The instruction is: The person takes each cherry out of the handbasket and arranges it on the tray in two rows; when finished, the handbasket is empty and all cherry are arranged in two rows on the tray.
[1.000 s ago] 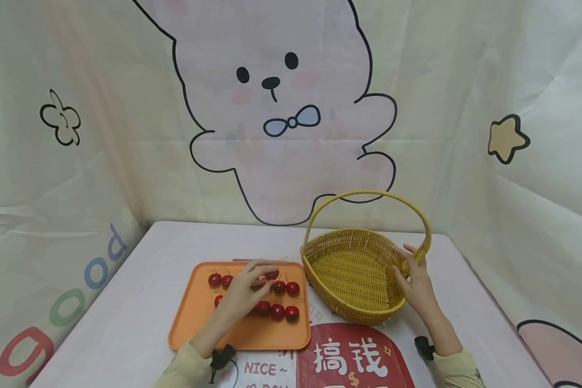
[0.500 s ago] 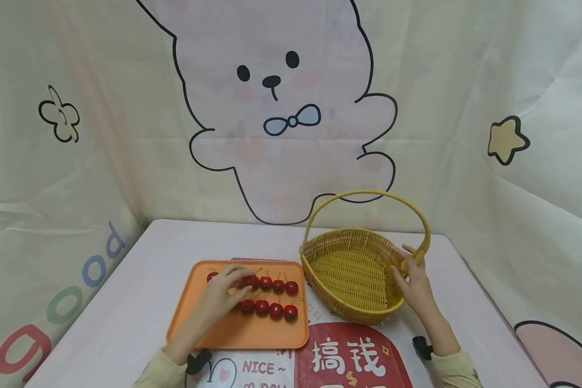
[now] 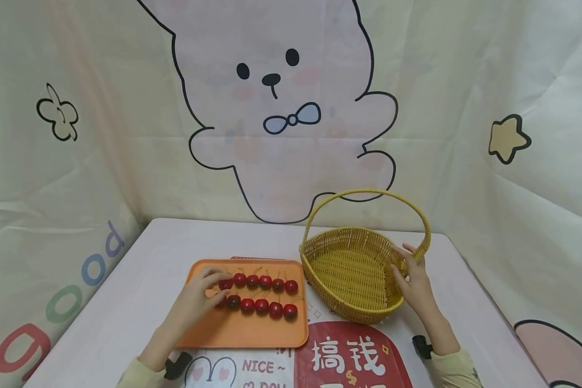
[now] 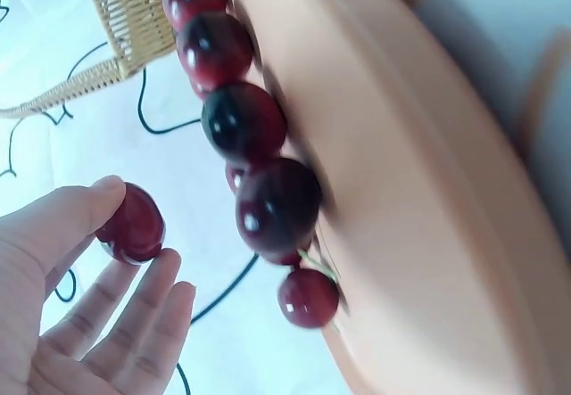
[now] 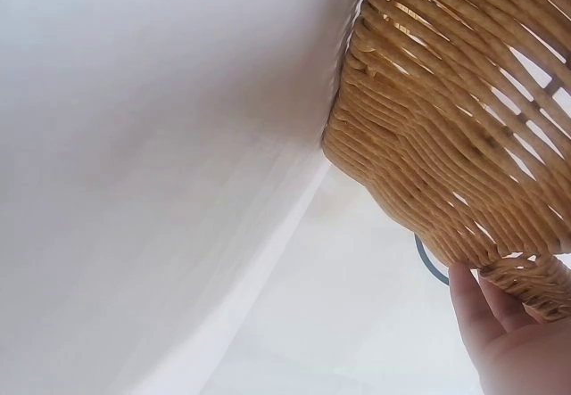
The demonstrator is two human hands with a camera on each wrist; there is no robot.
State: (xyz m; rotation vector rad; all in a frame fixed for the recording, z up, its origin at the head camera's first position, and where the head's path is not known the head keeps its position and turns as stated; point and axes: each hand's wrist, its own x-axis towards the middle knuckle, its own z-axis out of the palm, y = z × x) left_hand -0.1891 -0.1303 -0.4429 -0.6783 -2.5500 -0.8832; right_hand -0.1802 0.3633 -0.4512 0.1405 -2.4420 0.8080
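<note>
My left hand (image 3: 194,295) is over the left part of the orange tray (image 3: 252,337). In the left wrist view, its thumb and fingertips pinch one dark red cherry (image 4: 131,223), apart from the others. Two rows of cherries, an upper row (image 3: 265,282) and a lower row (image 3: 261,307), lie across the tray with thin stems; their left ends are partly hidden by the hand. My right hand (image 3: 415,283) holds the right rim of the yellow woven basket (image 3: 351,275), near the foot of its arched handle. In the right wrist view its fingers (image 5: 477,310) touch the wicker edge.
Close beside the tray's right edge stands the basket, its handle (image 3: 368,192) arching high. A white table (image 3: 126,291) with printed red and black pictures lies underneath. Fabric walls with cartoon drawings close in the back and both sides.
My left hand has moved left across the tray, uncovering more cherries in both rows. The right hand and the basket stay put.
</note>
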